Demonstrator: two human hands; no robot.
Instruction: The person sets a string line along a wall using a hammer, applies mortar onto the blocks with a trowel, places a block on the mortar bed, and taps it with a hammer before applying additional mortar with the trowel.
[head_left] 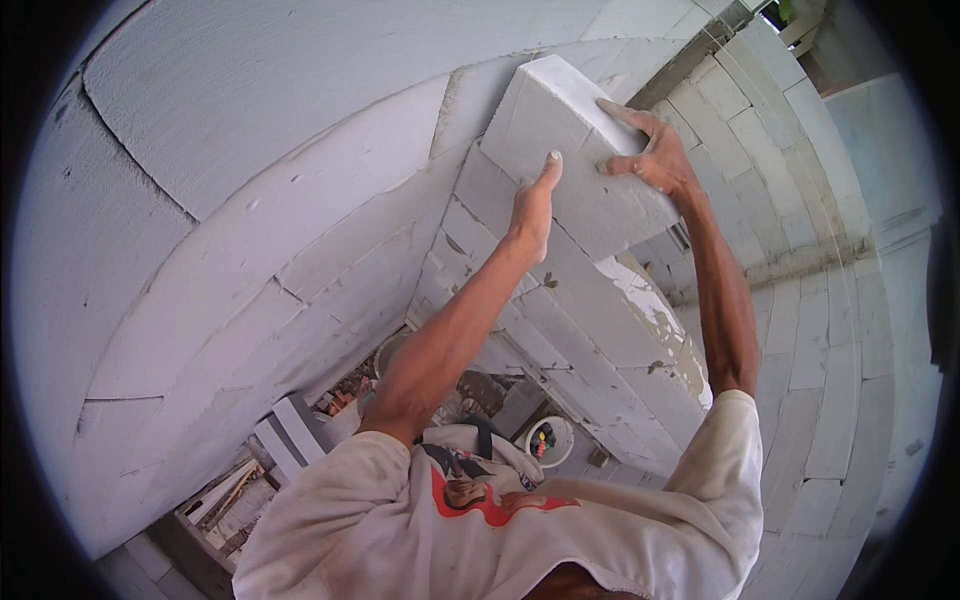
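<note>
A pale grey aerated concrete block (570,130) sits high on the wall, in the corner beside the tall left wall. My right hand (650,155) grips its right part, thumb and fingers spread across its near face and top edge. My left hand (535,210) is raised flat against the near face, seen edge-on with a straight digit pointing up; its other fingers are mostly hidden. White mortar (655,310) is smeared along the top of the block course (600,330) to the right of and below the held block.
A tall block wall (270,210) rises close on my left, and another block wall (790,170) stands at right. Far below are a white bucket (550,442) with small colourful items, loose blocks (285,440) and rubble (345,395). A thin string (835,220) runs along the right wall.
</note>
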